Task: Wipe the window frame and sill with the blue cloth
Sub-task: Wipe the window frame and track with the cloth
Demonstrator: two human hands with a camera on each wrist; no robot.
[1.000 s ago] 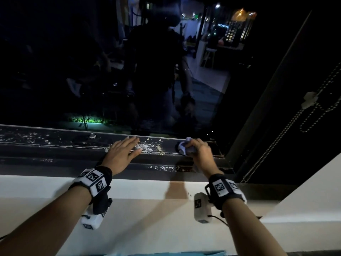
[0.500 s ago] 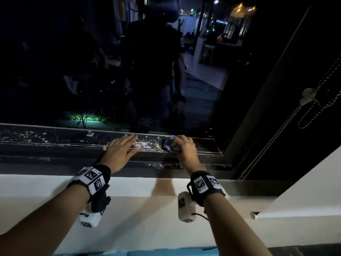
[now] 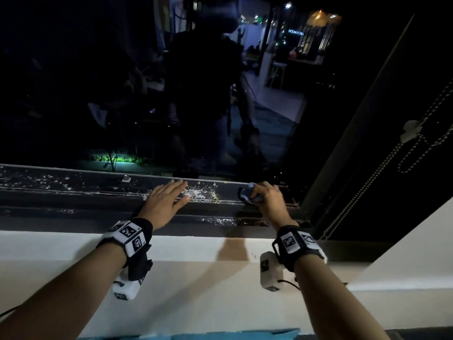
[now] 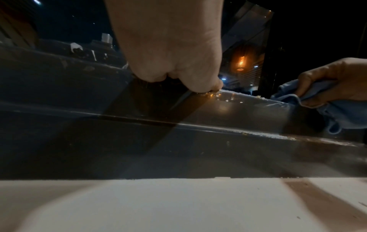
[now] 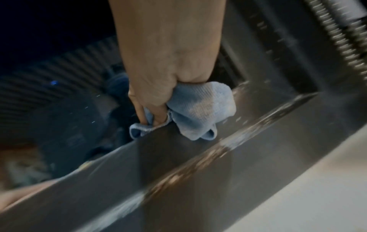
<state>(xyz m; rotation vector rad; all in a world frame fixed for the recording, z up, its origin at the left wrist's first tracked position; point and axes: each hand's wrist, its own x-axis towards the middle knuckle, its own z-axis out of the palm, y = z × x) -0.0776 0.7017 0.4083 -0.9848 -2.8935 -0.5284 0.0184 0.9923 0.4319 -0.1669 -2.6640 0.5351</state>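
My right hand (image 3: 268,201) grips a bunched blue cloth (image 3: 247,194) and presses it on the dark window frame (image 3: 73,192), close to the right corner. In the right wrist view the cloth (image 5: 200,109) bulges out under my right hand (image 5: 164,70) onto the frame rail (image 5: 178,164). My left hand (image 3: 169,200) lies flat on the frame with straight fingers, left of a patch of pale crumbs (image 3: 199,192). The left wrist view shows my left hand (image 4: 174,59) on the rail, with the cloth (image 4: 341,113) to the right. The white sill (image 3: 196,244) runs below the frame.
More pale dirt speckles the frame's left part (image 3: 36,179). A small screw head (image 3: 126,179) stands on the frame. The dark glass pane (image 3: 110,69) rises behind. A bead chain (image 3: 367,187) hangs at the right, beside the upright frame post (image 3: 355,133).
My right hand slid the cloth left along the frame toward the crumbs, then back right toward the corner. The left hand stayed flat in place.
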